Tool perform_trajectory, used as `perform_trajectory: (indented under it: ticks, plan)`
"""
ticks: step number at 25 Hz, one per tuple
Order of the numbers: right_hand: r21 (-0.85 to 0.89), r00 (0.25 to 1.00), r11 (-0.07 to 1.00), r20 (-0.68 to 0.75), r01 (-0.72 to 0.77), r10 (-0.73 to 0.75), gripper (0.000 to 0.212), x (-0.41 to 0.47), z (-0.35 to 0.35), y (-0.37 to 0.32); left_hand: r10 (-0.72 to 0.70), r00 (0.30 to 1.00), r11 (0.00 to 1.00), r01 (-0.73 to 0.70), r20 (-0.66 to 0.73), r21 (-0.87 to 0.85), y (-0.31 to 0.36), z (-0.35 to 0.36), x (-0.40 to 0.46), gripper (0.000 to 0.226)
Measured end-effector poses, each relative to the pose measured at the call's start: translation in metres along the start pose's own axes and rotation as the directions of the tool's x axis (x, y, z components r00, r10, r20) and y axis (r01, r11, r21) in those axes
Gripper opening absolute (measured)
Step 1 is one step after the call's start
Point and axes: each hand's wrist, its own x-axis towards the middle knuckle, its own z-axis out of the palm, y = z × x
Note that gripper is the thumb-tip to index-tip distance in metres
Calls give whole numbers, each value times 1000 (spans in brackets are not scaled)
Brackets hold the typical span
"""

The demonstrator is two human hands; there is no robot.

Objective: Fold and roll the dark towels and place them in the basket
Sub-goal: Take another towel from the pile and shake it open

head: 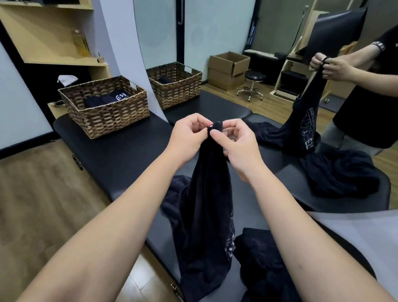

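A dark navy towel (202, 213) with pale printed lettering hangs down over the black padded table (126, 154). My left hand (190, 133) and my right hand (234, 144) pinch its top corner together, held up above the table. A second dark towel (262, 275) lies crumpled on the table at the lower right, under my right forearm. The woven basket (107, 117) stands at the table's far left end and holds rolled dark towels (106, 99).
A large wall mirror (295, 63) runs along the right side and reflects the basket, the towels and me. Wooden shelves (43, 31) hang on the left wall. Wood flooring (22, 203) lies to the left of the table.
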Motion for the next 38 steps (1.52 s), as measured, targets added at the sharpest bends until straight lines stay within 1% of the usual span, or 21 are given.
perform_trajectory:
  ticks: [3,5,8,9,11,13,14,16,17,18,19,21,23,24,25,26,29,32,35,36,38]
  plan:
    - [-23,996,1000,-89,-3,1,6,2,-5,11,-65,994,991,74,87,-111,-4,-5,-2,9]
    - [-23,993,1000,-118,-16,13,2,2,-8,18,-110,981,975,138,161,-173,-6,-7,-4,7]
    - [-1,993,999,-109,-55,54,7,1,-8,26,-115,971,988,134,210,-76,-17,-2,-6,7]
    - [19,989,997,-127,-75,77,8,1,-7,28,-110,975,993,116,192,-23,-23,-1,-6,9]
    - [68,962,992,-242,-111,124,8,3,-11,31,-122,988,991,116,94,65,-36,-6,-4,13]
    - [109,894,983,-409,-150,182,9,3,-24,35,-213,970,973,222,-118,69,-56,-22,-3,14]
    - [123,849,978,-487,-169,208,10,2,-33,38,-299,923,951,308,-245,2,-70,-35,-4,13]
    - [113,751,972,-618,-206,231,13,-2,-53,49,-486,749,870,464,-450,-166,-107,-66,-15,5]
    - [87,707,968,-668,-237,233,14,-5,-61,57,-545,651,822,539,-528,-183,-127,-81,-28,11]
    - [59,671,959,-703,-276,236,15,-8,-68,68,-588,560,758,634,-584,-156,-151,-95,-43,28]
    - [30,646,944,-722,-328,247,15,-13,-74,81,-634,475,671,730,-610,-130,-173,-106,-63,42]
    - [-46,633,883,-715,-468,298,17,-23,-81,111,-742,345,477,874,-576,-92,-206,-117,-108,50]
    - [-192,642,759,-681,-622,354,24,-34,-86,138,-809,306,334,942,-501,37,-225,-117,-146,43]
    - [-294,652,671,-659,-681,374,28,-39,-85,149,-816,320,297,947,-482,126,-230,-117,-157,40]
    - [-383,671,597,-632,-705,387,32,-42,-84,155,-808,355,293,934,-470,202,-231,-115,-161,36]
    - [-451,704,563,-594,-693,391,34,-44,-80,160,-782,412,320,909,-468,265,-232,-113,-160,29]
    - [-585,830,588,-381,-558,408,31,-49,-59,174,-708,564,446,823,-424,352,-228,-104,-149,8]
    - [-652,895,640,-142,-406,422,22,-56,-32,189,-664,658,545,751,-353,373,-237,-94,-133,5]
    - [-768,925,607,50,-205,376,21,-57,-1,203,-650,699,591,711,-297,382,-245,-79,-115,5]
    - [-806,922,573,97,-147,374,24,-54,11,209,-660,698,599,713,-279,364,-254,-76,-109,7]
    - [-844,903,532,173,-71,394,30,-43,37,223,-709,660,583,746,-247,322,-272,-75,-96,16]
